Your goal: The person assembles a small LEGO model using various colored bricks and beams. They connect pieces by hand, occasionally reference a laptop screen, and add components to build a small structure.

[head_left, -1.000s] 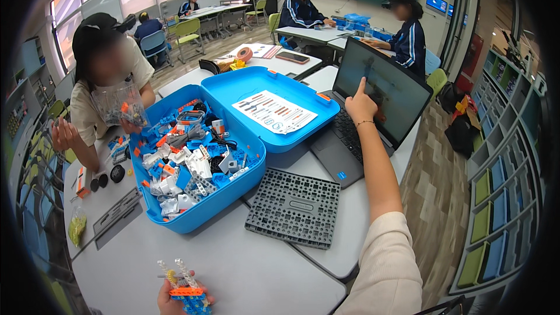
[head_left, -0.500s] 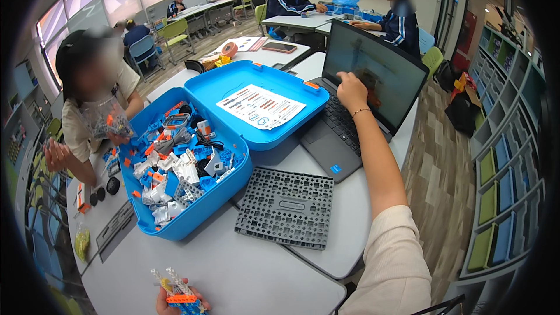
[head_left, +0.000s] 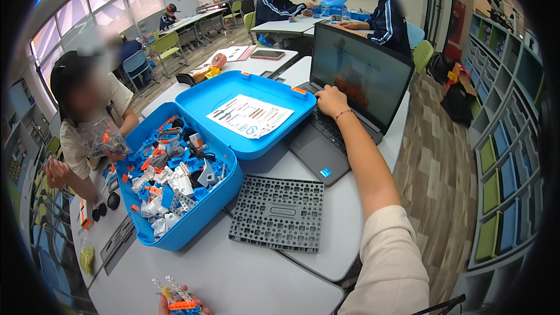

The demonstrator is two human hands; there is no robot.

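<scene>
Fingers curled, tips hidden, the right hand [head_left: 332, 102] works over the laptop keyboard [head_left: 329, 130], where light presses should serve best; the left hand [head_left: 164, 305] grips a plastic construction-set model [head_left: 182, 305].

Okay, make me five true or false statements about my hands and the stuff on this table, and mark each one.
1. A grey baseplate lies to the right of the blue case. True.
2. The left hand holds a small brick model. True.
3. The right hand is inside the blue case. False: it is at the keyboard of the laptop.
4. The case's lid is shut. False: it is open, with a printed sheet lying in it.
5. The co-worker at left holds a clear bag of parts. True.
</scene>
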